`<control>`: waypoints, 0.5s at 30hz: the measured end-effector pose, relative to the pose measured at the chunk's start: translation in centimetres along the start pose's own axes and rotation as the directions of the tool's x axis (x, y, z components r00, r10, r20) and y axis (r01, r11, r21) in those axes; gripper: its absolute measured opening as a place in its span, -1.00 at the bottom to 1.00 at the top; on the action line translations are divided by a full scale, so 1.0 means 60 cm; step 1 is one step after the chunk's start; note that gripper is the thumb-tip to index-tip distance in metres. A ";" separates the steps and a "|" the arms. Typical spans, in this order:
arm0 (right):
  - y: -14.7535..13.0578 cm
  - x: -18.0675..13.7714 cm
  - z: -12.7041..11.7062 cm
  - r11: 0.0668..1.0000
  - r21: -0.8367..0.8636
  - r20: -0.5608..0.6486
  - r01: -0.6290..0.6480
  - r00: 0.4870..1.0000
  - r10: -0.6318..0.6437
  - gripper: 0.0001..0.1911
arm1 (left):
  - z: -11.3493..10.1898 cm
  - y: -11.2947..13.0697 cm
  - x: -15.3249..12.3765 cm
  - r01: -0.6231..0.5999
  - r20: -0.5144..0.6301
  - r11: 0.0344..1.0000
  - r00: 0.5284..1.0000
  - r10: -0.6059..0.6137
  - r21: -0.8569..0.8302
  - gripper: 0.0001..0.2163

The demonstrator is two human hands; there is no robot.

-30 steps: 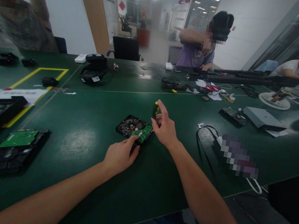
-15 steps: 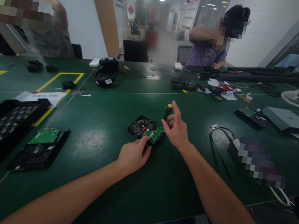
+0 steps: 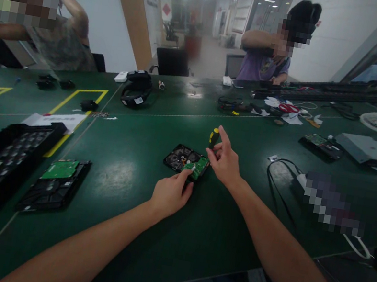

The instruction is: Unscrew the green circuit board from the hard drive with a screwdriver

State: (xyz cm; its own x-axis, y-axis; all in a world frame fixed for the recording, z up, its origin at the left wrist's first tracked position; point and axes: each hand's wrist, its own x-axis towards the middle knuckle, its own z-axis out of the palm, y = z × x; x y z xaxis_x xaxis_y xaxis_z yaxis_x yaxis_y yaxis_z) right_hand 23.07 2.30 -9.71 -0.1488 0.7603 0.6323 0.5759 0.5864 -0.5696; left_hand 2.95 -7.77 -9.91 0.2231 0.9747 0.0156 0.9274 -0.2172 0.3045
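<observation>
A hard drive [image 3: 175, 157] lies on the green table in front of me, its green circuit board [image 3: 200, 164] facing up. My left hand [image 3: 171, 192] grips the near edge of the drive, with the index finger resting on the board. In my right hand [image 3: 224, 161] is a small screwdriver [image 3: 214, 137] with a yellow and black handle, held upright by the fingertips above the drive's right edge. The screwdriver's tip is hidden behind the fingers, so whether it touches a screw cannot be made out.
To the left lie a second hard drive [image 3: 53, 185] and a long black tray [image 3: 1, 166]. On the right are a third drive [image 3: 321, 146], a grey metal box [image 3: 369, 152] and a cabled device [image 3: 334, 203]. A black headset-like strap [image 3: 137, 89] sits farther back. Other people sit around the table.
The view has shifted slightly. Both hands keep their places on the hard drive and the screwdriver. The person at the far left shows more of a raised arm.
</observation>
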 end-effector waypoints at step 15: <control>-0.013 0.006 -0.003 1.000 -0.009 0.037 0.013 0.999 -0.013 -0.13 | 0.000 0.001 0.000 0.001 0.002 1.000 1.000 -0.001 0.007 -0.61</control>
State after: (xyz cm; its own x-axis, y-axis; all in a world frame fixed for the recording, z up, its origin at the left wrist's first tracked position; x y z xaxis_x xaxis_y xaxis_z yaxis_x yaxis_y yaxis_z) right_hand 22.69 2.06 -8.97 -0.1855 0.7623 0.6200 0.5815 0.5938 -0.5562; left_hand 3.01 -7.77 -9.91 0.2228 0.9748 0.0137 0.9297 -0.2167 0.2977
